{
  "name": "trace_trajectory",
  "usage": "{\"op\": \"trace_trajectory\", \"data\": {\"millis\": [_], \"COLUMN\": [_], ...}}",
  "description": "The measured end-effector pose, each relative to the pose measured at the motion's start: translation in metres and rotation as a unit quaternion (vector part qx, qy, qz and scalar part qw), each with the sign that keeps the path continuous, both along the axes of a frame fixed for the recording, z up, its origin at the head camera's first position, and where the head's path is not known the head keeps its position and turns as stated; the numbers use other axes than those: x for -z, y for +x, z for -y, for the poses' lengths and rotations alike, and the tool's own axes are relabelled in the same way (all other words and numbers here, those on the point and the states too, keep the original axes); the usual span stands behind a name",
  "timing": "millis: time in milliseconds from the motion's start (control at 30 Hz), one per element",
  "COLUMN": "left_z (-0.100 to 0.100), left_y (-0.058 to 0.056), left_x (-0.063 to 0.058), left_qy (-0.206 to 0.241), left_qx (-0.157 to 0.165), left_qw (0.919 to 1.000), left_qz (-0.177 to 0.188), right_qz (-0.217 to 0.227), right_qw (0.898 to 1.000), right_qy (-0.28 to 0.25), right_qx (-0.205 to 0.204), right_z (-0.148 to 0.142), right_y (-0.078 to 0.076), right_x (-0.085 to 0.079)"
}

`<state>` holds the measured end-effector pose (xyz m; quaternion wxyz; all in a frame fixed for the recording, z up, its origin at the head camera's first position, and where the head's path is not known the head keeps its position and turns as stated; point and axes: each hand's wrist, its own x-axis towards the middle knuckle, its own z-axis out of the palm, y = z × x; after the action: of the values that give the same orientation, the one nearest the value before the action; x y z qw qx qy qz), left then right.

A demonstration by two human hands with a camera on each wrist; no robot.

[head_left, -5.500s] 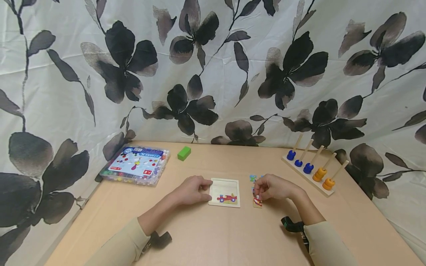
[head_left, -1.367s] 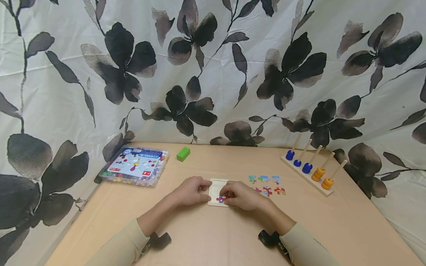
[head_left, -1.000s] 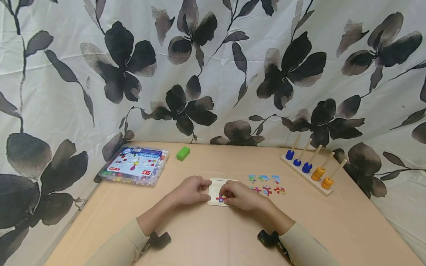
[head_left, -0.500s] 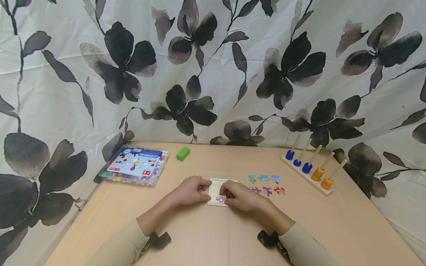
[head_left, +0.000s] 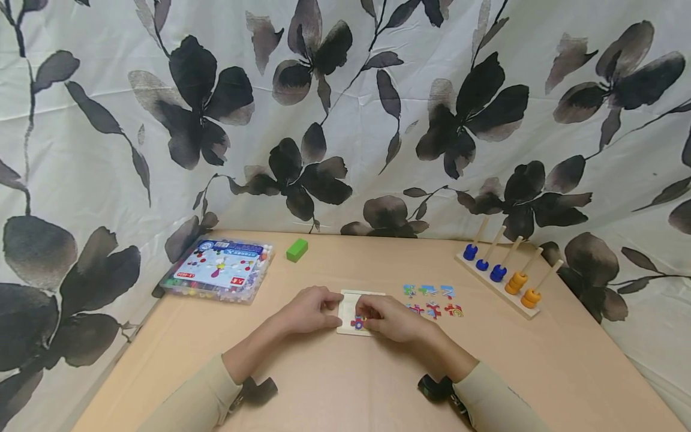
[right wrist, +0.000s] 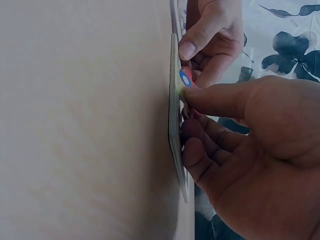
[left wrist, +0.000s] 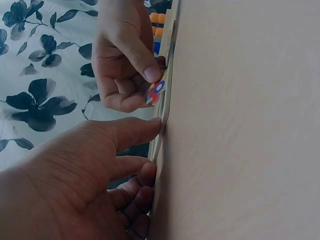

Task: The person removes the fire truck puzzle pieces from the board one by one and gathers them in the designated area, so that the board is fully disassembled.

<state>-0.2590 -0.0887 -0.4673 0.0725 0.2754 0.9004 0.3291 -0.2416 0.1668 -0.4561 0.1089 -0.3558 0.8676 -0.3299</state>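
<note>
In the head view, my left hand (head_left: 310,309) grips the left edge of a pale wooden puzzle tray (head_left: 349,300), thumb at the front and fingers farther back. Over the tray's lower part, my right hand (head_left: 391,318) pinches a small red puzzle piece (head_left: 357,323) with a blue wheel on it. Both wrist views show this puzzle piece (left wrist: 159,87) between thumb and fingers, tilted up from the tray (right wrist: 174,115). My right hand hides the tray's right half.
Several loose puzzle pieces (head_left: 433,309) lie in two rows right of the tray. Behind them stands a peg stacker (head_left: 499,273) with blue and orange beads. A clear box of beads (head_left: 218,270) sits at the back left, near a green block (head_left: 297,249).
My right hand has moved left from the loose pieces to the tray and pinches a piece there. Over the last second it barely moves, and the piece tilts slightly. My left hand stays put.
</note>
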Motion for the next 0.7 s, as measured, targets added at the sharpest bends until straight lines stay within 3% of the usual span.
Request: {"op": "trace_trajectory", "data": {"millis": [700], "left_z": [-0.0001], "left_y": [-0.0002], "left_x": [0.0003], "left_qy": [-0.002], "left_qx": [-0.003], "left_qw": [1.0000], "left_qz": [0.004], "right_qz": [0.061], "right_qw": [0.998], "right_qy": [-0.034], "right_qx": [0.010], "right_z": [-0.0038], "right_y": [-0.0005], "right_x": [-0.0030]}}
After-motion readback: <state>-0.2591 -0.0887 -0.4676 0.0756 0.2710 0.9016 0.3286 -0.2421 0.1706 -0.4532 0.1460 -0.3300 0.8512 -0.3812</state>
